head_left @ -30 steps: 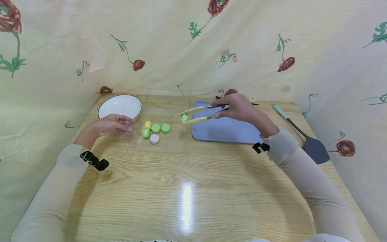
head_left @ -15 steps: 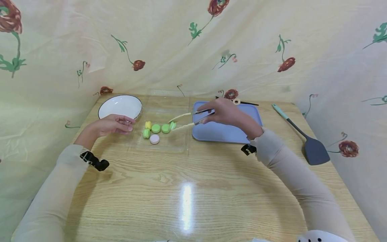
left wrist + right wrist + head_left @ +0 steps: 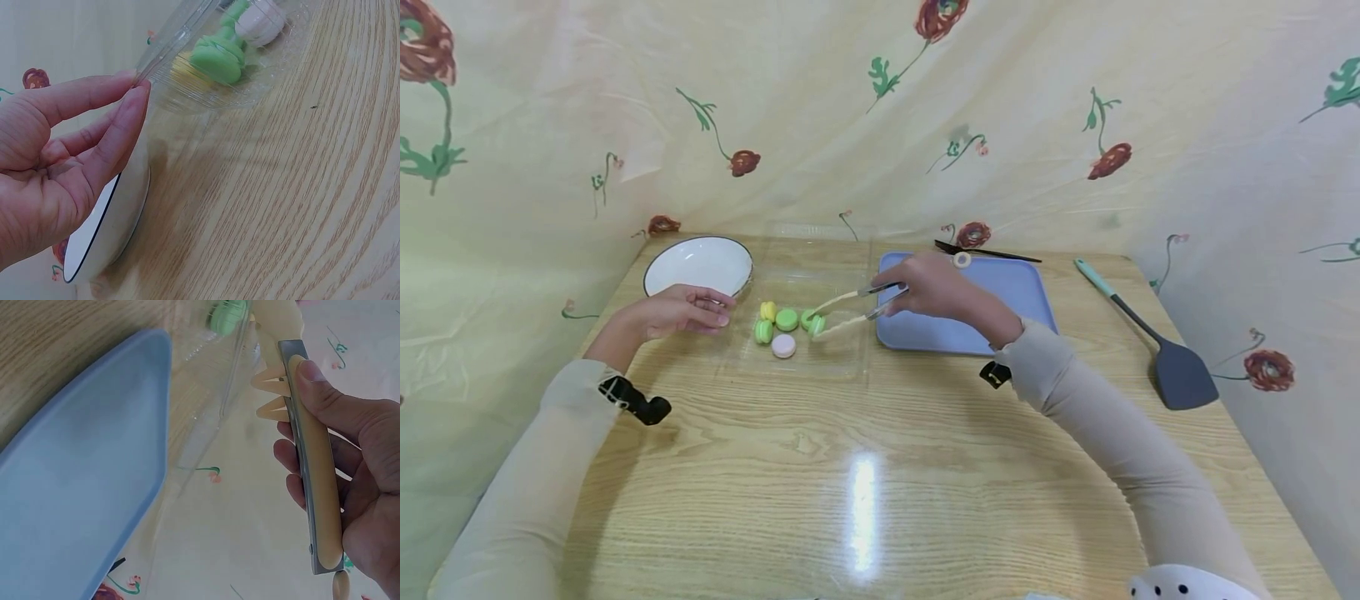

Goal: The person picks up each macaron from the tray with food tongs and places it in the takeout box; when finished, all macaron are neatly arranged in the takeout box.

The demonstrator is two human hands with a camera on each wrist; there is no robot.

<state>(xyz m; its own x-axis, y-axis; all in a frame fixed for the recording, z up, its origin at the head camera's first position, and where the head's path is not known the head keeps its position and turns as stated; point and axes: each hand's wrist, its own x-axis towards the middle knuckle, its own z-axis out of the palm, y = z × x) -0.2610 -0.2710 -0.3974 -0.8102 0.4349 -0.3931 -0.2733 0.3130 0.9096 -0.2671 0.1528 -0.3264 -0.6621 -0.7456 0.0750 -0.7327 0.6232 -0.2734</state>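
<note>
My left hand (image 3: pixel 681 312) pinches the near-left edge of a clear plastic container (image 3: pixel 820 363) between thumb and fingertips, as the left wrist view shows (image 3: pixel 81 137). My right hand (image 3: pixel 934 285) grips cream-tipped tongs (image 3: pixel 847 296), whose metal-edged handle (image 3: pixel 315 469) lies across the fingers. A green macaron (image 3: pixel 817 326) stands on edge between the tong tips, low inside the container. It overlaps another green macaron (image 3: pixel 807 318). Farther left in the container are a green macaron (image 3: pixel 787 319), one on edge (image 3: pixel 763 331), a yellow macaron (image 3: pixel 767 310) and a pale pink macaron (image 3: pixel 783 346).
Behind my left hand stands a white bowl (image 3: pixel 698 265) with a dark rim. A blue tray (image 3: pixel 955 335) lies beneath my right hand. Beyond it is a thin black utensil (image 3: pixel 992 252). A spatula (image 3: pixel 1183 375) with a mint handle lies at the right edge of the wooden table (image 3: pixel 737 483).
My right hand has moved left with the tongs, carrying the green macaron from the container's right side down to the other macarons. My left hand has stayed in place.
</note>
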